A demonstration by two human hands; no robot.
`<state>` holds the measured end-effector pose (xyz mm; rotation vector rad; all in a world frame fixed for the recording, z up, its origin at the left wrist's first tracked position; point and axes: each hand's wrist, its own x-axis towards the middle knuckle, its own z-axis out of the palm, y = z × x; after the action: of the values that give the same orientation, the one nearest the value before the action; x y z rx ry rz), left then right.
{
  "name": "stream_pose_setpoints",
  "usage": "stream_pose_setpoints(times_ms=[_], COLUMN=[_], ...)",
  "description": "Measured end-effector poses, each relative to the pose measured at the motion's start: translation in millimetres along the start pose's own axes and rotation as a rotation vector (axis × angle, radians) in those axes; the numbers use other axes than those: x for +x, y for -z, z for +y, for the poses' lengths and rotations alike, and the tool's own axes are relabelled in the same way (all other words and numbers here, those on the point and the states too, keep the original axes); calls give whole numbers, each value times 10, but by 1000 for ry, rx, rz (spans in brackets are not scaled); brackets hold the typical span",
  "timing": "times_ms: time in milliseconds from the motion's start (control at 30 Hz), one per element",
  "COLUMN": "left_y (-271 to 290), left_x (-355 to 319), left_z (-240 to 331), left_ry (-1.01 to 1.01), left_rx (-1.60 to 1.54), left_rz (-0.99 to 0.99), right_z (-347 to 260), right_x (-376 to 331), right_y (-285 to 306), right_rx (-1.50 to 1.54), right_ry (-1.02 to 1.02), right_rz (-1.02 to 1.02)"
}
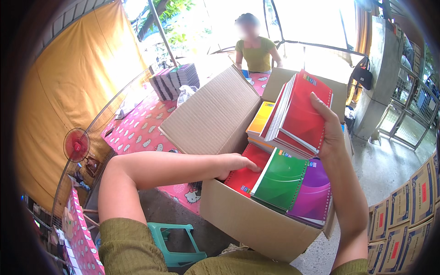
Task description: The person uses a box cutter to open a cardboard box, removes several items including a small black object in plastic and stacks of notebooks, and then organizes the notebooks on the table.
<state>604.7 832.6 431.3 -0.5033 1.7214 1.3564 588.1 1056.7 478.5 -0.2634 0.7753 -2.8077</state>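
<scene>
Cardboard box (247,220) is sitting under both hands, holding green (280,179), purple (314,192) and red notebooks (245,176). Right hand (331,133) is gripping a red-covered stack (297,114) above them. Left hand (234,164) is pressing curled fingers on the red one.

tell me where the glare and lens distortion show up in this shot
Head view: daylight blows out the open background at the top; the fisheye bends straight edges near the rim, with dark corners; the cardboard box, the red notebooks in the right hand, and the left hand are evenly lit and sharp.
</scene>
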Motion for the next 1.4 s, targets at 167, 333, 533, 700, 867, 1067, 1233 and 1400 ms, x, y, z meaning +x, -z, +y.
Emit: stream_pose_setpoints(times_ms=[167,333,533,700,867,1067,1233,1400], left_y=[-94,-51,555,1644,3507,4722,5280,5596], left_x=[-187,-502,-1515,-2408,-1708,67,1390,1752], left_z=[24,226,831,647,247,16,-126,-131], left_ry=[-232,-322,-779,-1225,-899,-389,-247,-170], left_rx=[167,325,367,549,602,1255,1226,1228], left_rz=[87,201,-70,186,371,207,-162,-175], right_z=[8,33,-309,-333,138,902,1436,1865], right_x=[17,-75,135,60,384,1000,1662,2164], right_y=[23,-64,468,101,-710,-1922,-2354,-2632], right_rx=[-30,-149,-32,-354,-866,-1357,-1533,-1640], right_ry=[34,146,106,65,235,322,260,148], right_rz=[-1,56,-327,-546,-344,-159,-148,-109])
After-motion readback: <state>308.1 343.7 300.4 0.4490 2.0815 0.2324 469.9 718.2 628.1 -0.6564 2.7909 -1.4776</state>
